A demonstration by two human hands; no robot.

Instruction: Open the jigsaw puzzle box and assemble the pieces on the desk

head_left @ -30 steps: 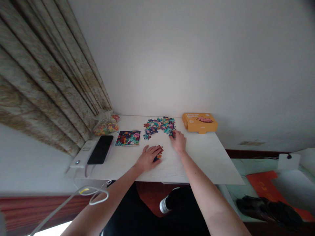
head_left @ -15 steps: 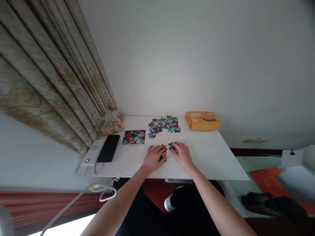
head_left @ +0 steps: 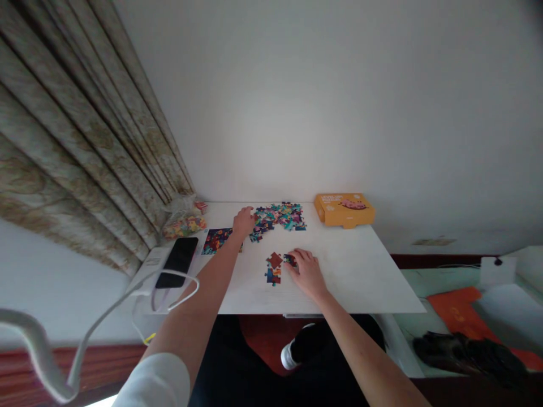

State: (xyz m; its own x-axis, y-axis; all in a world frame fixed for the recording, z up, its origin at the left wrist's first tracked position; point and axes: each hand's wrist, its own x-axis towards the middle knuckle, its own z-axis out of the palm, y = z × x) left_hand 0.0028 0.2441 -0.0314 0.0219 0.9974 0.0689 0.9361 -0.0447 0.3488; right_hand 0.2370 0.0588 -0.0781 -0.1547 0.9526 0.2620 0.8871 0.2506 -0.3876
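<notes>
My left hand reaches to the left edge of a heap of colourful jigsaw pieces; its fingers look loosely apart, though their tips are partly hidden. My right hand rests on the white table with its fingers closed on a dark, multicoloured puzzle piece. Just left of that piece lies a small cluster of puzzle pieces, red-brown at the top and blue and orange below. A picture card with the colourful design lies partly under my left forearm.
A yellow puzzle box stands at the table's back right. On the left are a black phone, a white device with a cable, and a clear bag of colourful bits. A curtain hangs beside the table.
My left hand has left the small cluster and moved up and left to the heap, uncovering the cluster. My right hand stays by its piece. The view has shifted slightly.
</notes>
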